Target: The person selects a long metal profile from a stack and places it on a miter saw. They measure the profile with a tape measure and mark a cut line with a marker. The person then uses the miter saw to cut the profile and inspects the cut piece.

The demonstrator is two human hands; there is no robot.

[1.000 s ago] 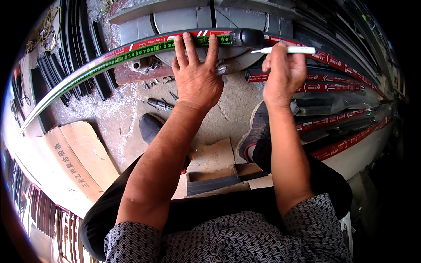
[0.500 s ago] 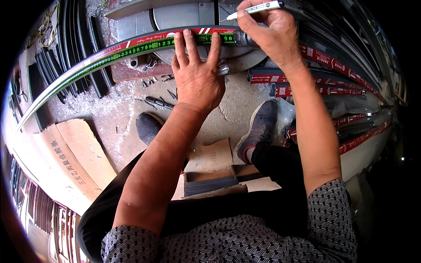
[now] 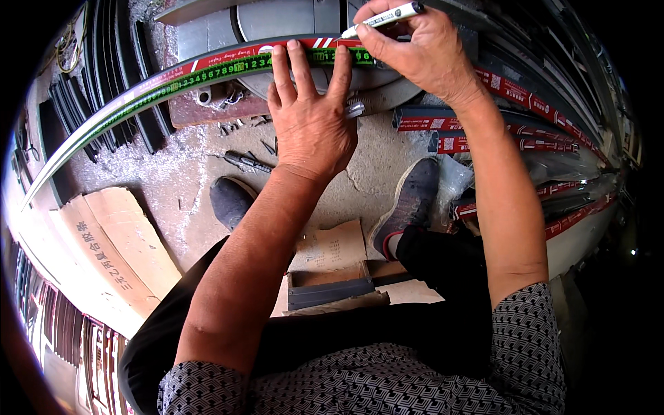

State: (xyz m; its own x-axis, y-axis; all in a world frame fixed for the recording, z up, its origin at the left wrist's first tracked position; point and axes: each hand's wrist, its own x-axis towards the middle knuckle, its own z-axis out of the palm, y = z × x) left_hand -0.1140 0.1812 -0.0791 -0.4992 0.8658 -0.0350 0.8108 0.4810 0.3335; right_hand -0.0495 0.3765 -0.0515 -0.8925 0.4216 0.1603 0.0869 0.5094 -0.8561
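A long metal profile with a red label strip [image 3: 225, 57] lies across the top of the view, curving away to the left. Along its near edge runs a green and black tape measure [image 3: 200, 76]. My left hand [image 3: 311, 135] is spread flat, its fingertips pressing on the tape and the profile; the thumb is mostly hidden. My right hand [image 3: 429, 59] pinches a white marker pen [image 3: 391, 16]. The pen's tip points left and down, at the far edge of the profile, just above my left index finger. Whether it touches the surface I cannot tell.
A grey metal machine base [image 3: 290, 21] sits beneath the profile. Dark strips [image 3: 142, 83] lie at the left, red-labelled profiles [image 3: 515, 131] at the right. Tools [image 3: 245, 161] and scraps lie on the floor by my shoes. A cardboard sheet [image 3: 121, 249] is lower left, an open box [image 3: 330, 293] between my legs.
My right hand has moved left and slightly down, bringing the pen tip to the profile's edge. The left hand stays pressed on the tape and profile.
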